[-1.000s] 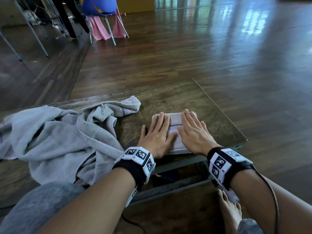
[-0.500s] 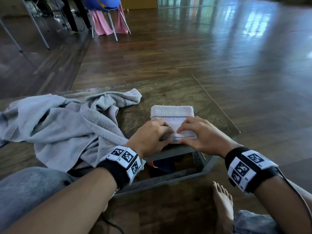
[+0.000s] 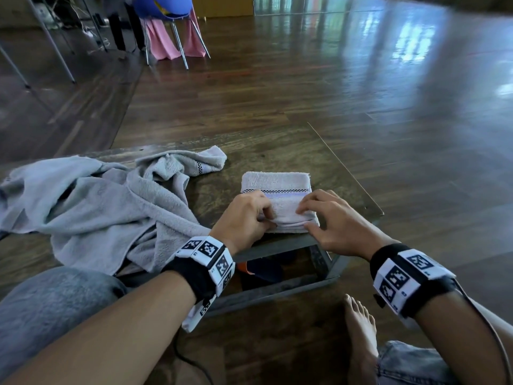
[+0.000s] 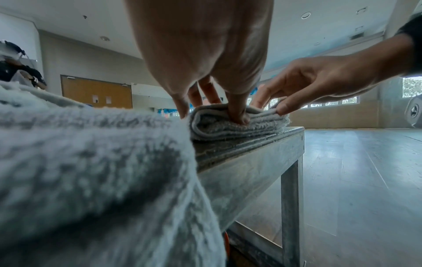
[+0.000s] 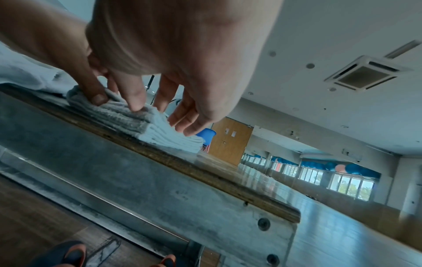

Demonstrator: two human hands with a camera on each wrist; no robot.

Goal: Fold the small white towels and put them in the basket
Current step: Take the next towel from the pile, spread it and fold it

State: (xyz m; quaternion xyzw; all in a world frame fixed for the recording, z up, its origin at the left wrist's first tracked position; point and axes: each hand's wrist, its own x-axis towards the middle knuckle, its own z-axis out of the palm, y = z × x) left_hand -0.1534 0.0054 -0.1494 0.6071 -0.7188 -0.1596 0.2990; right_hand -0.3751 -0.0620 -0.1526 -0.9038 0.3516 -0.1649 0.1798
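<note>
A small white towel point(image 3: 276, 182), folded into a thick rectangle with a checked stripe, lies at the near right of the low wooden table point(image 3: 280, 151). My left hand point(image 3: 265, 218) pinches its near left edge, thumb point(image 4: 238, 115) dug into the layers and fingers on top. My right hand point(image 3: 305, 218) pinches the near right edge, with its thumb point(image 4: 283, 108) at the side and curled fingers point(image 5: 182, 117) on top of the folded towel point(image 5: 160, 130). No basket is in view.
A heap of crumpled white towels point(image 3: 97, 207) covers the table's left half and hangs over its near edge. Dark shoes point(image 3: 261, 270) sit under the table beside its metal frame point(image 5: 160, 180). A bare foot point(image 3: 361, 329) rests on the floor. A blue chair point(image 3: 163, 6) stands far back.
Both hands lay flat on the folded towel a second ago. They have drawn back to its near edge and curled to pinch the layers there.
</note>
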